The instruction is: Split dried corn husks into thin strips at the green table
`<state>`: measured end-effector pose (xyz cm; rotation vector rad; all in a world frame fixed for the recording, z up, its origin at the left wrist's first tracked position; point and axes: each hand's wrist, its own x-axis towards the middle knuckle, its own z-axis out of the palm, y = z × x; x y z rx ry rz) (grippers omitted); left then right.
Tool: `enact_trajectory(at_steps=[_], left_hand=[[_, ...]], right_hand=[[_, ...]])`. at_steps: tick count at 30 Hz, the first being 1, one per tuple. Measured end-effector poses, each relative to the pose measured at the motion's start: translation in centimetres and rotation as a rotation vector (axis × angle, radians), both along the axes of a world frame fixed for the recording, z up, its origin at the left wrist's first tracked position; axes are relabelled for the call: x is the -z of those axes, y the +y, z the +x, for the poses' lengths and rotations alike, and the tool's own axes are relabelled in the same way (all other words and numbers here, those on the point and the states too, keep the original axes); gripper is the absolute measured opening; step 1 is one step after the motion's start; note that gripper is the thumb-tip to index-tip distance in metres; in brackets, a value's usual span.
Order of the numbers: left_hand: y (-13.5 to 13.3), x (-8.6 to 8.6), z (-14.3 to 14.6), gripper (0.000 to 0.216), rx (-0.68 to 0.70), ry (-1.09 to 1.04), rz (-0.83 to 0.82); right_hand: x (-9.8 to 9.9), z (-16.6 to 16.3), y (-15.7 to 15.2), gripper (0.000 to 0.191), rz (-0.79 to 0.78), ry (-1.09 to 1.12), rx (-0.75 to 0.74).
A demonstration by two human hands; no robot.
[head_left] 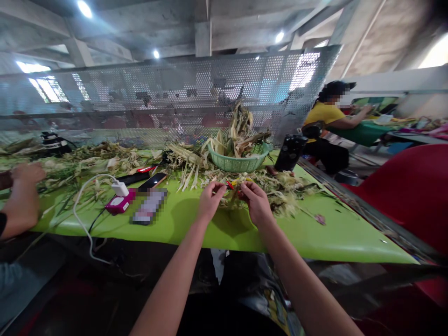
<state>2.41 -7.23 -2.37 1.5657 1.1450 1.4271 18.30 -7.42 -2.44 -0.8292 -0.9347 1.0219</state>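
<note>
Over the green tabletop, my left hand [211, 200] is closed in a pinch, thumb against the fingers. What it grips is too small to make out. My right hand [258, 199] is also closed at the fingertips, a short way to the right, with a thin brownish strand hanging below it. Between the two hands shows a small red and yellow object [230, 185]; whether it is held or lying behind cannot be told. Loose dried corn husks [287, 191] lie behind and beside my right hand. A green plastic basket [238, 163] stands beyond, heaped with husks.
On the left lie a phone [150, 206], a second phone [153, 181] and a pink power strip [119, 201] with a white charger and cable. Another person's arm [23, 205] rests at far left. A black object [290, 151] stands right of the basket; a perforated metal screen [168, 102] rises behind.
</note>
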Motion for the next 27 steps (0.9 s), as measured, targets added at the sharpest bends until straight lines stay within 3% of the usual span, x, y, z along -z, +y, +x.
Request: enact_trajectory(at_steps=[3, 6, 15, 27], left_hand=[[-0.2, -0.2, 0.2, 0.028, 0.147, -0.018, -0.009], [-0.1, -0.1, 0.3, 0.024, 0.208, 0.005, -0.002], [1.0, 1.1, 0.4, 0.02, 0.158, 0.071, -0.03], [0.9, 1.1, 0.4, 0.015, 0.174, 0.114, 0.012]], right_hand=[[0.1, -0.3, 0.0, 0.028, -0.012, -0.092, -0.055], [0.2, -0.5, 0.0, 0.027, -0.014, -0.159, -0.094], [0.1, -0.7, -0.1, 0.03, -0.02, -0.271, -0.154], [0.3, -0.5, 0.1, 0.031, -0.004, -0.262, -0.124]])
